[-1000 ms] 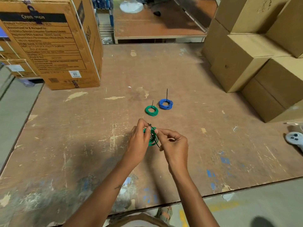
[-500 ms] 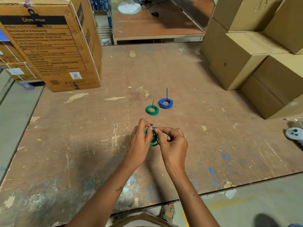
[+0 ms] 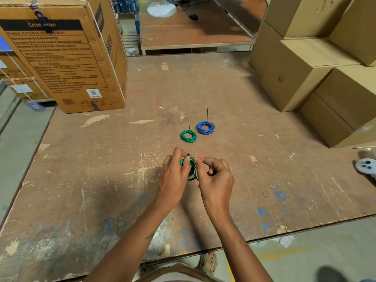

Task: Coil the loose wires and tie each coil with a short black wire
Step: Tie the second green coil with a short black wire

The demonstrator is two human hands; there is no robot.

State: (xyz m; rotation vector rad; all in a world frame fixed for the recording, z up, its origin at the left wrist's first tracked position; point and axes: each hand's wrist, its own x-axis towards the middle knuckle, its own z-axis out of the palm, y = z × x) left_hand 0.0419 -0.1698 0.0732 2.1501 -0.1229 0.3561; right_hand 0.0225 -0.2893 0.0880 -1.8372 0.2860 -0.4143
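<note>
A green wire coil (image 3: 192,169) is held upright between both hands above the wooden table (image 3: 101,169). My left hand (image 3: 173,176) grips the coil's left side, its thumb and forefinger pinching the short black wire (image 3: 188,154) at the top. My right hand (image 3: 216,178) pinches the same top part from the right, other fingers curled. Farther back on the table lie a tied green coil (image 3: 188,136) and a tied blue coil (image 3: 205,127), each with a black wire end sticking up.
A large printed cardboard box (image 3: 67,58) stands at the back left. Stacked plain cartons (image 3: 317,74) fill the back right. A grey game controller (image 3: 366,166) lies at the right edge. The table's front edge runs just before my sandalled foot (image 3: 208,261).
The hands have closed in on the top of the green coil, the right hand's fingers curling tighter round the black wire. The two tied coils have not moved.
</note>
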